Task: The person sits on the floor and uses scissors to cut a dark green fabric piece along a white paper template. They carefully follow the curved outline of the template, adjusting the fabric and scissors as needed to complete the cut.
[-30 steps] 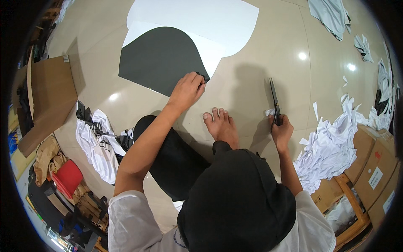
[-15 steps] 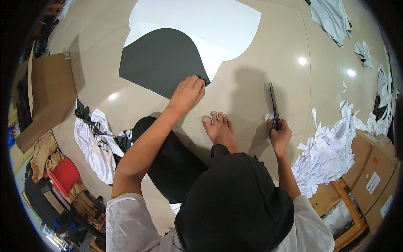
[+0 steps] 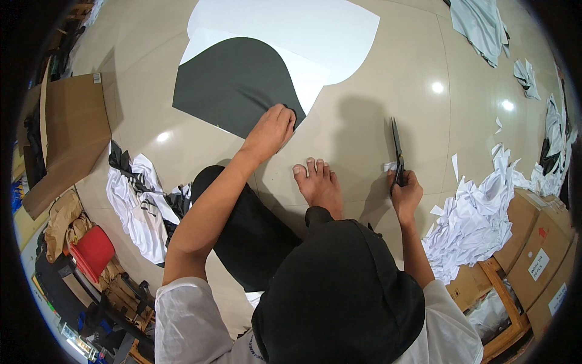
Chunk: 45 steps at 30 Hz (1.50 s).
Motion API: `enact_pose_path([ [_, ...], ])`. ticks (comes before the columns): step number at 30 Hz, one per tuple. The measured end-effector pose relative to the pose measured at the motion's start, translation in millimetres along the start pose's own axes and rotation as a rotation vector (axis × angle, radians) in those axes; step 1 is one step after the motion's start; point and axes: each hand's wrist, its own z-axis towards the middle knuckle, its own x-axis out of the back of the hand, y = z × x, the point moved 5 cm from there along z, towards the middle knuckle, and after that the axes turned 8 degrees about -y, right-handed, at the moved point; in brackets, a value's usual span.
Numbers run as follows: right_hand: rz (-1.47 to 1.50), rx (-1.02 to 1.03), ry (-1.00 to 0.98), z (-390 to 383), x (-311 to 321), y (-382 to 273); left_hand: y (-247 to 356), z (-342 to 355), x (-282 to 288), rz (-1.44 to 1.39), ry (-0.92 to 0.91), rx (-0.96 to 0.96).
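A dark grey fabric piece (image 3: pixel 227 79) with a curved top lies flat on the floor, overlapping larger white curved pieces (image 3: pixel 291 30). My left hand (image 3: pixel 271 128) is closed on its lower right part, and creases run out from the fingers across the cloth. The fingertips are partly hidden behind the hand. To the right, my right hand (image 3: pixel 406 193) grips black-handled scissors (image 3: pixel 397 148) low over the floor. Their blades point away from me and look closed. A small white scrap (image 3: pixel 390 166) shows beside the scissors.
My bare foot (image 3: pixel 318 188) rests between the hands. White cloth scraps (image 3: pixel 473 212) are heaped at right, beside cardboard boxes (image 3: pixel 536 249). Crumpled black and white cloth (image 3: pixel 142 206) lies at left, near an open carton (image 3: pixel 76 130) and a red seat (image 3: pixel 91 255). Grey cloth (image 3: pixel 479 27) lies far right.
My left hand has moved slightly away from me, and new creases have appeared in the dark fabric above it. The scissors and my right hand have barely shifted.
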Motion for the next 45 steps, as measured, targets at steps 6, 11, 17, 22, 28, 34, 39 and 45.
enact_pose_path([
  [6,0.028,-0.004,-0.010,1,0,0,3,0,2,0.036,-0.004,0.032],
  [11,0.035,0.008,0.010,0,1,-1,10,2,12,0.130,0.104,0.096],
  [17,0.270,-0.020,-0.090,-4,-5,-12,7,9,-10,0.308,0.083,0.165],
  [22,0.208,0.025,-0.142,-4,-13,-30,1,11,-8,0.166,0.141,0.116],
  [28,0.171,-0.010,-0.150,3,-15,-37,8,15,-3,0.179,0.162,0.055],
  [34,0.267,-0.023,-0.160,7,-24,-26,23,20,3,0.246,0.226,-0.023],
  [39,0.259,-0.029,-0.188,7,-21,-34,19,21,1,0.244,0.257,-0.011],
  [45,0.287,-0.001,-0.189,8,-18,-40,20,24,4,0.208,0.279,-0.016],
])
